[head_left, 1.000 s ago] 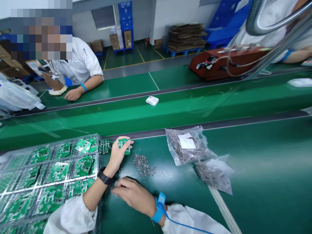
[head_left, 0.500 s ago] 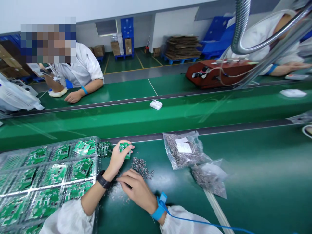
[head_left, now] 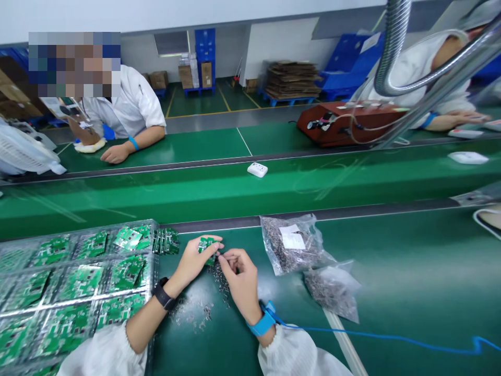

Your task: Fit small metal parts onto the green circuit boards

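Observation:
A small green circuit board (head_left: 206, 244) is gripped between the thumb and fingers of my left hand (head_left: 194, 259). Close to the board's right edge, my right hand (head_left: 241, 275) is closed in a pinch; whatever lies between its fingertips is too small to make out. Beneath both hands is a pile of small metal parts (head_left: 222, 282), partly hidden by them. Nearer to me lies a second scatter of tiny shiny parts (head_left: 191, 312). Several boards stand in a row (head_left: 166, 241) left of my left hand.
A clear compartment tray (head_left: 106, 293) full of circuit boards covers the left side. Two plastic bags of metal parts, a larger one (head_left: 279, 256) and a smaller one (head_left: 332, 297), lie to the right. A blue cord (head_left: 376, 339) trails from my right wristband. Across the belt (head_left: 188, 196) sits a co-worker (head_left: 136, 104).
My right hand has moved up and right from the nearer scatter to the board's edge, with its fingers pinched. My left hand has shifted slightly right, still holding the board.

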The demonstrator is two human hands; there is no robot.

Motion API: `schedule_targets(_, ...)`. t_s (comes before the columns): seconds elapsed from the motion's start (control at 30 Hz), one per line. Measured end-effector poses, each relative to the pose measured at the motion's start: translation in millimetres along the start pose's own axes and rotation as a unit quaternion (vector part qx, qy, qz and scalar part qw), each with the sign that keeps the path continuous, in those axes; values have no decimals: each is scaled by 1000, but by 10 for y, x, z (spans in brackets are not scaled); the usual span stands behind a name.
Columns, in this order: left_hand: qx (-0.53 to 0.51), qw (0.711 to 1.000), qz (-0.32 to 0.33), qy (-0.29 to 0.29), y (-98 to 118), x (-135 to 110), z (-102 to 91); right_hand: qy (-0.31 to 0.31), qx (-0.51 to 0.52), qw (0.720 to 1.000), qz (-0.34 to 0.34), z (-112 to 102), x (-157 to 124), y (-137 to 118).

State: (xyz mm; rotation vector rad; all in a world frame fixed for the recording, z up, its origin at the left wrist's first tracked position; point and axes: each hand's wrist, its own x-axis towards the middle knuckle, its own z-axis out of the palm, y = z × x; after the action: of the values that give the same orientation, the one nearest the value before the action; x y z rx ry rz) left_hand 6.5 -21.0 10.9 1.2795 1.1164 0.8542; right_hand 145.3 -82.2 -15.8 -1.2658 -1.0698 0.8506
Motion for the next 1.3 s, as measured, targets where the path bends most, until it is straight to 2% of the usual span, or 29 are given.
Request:
schedule_targets(0.23, 73, 995, 44, -51, -2, -32, 32, 33, -7, 999, 3, -54, 65, 63)
schedule_targets(0.53, 132, 987, 66, -65, 12, -53, 40, 62, -16, 998, 20, -63, 69, 89)
schedule_targets(0.73, 165, 980, 97, -47, 31, -76, 53, 70, -18, 997, 29, -48, 73, 98)
schedule_targets(0.8, 183, 977, 94, -53, 35, -79, 49, 66, -17, 997, 29, -54, 83, 99)
schedule_targets(0.9, 216, 970, 64, -92, 34, -76, 30, 55, -6, 998, 30, -65, 88, 112)
schedule_targets(1.13, 207, 965, 93, -128, 28, -73, 7, 53, -5, 998, 12, -80, 76, 163)
schedule_targets(1.23, 193, 971, 84, -115, 9, -57, 5, 51, -16, 999, 3, -67, 88, 151)
schedule_targets(1.3, 172, 977, 90, -86, -15, -33, -4, 54, -26, 998, -7, -47, 97, 147)
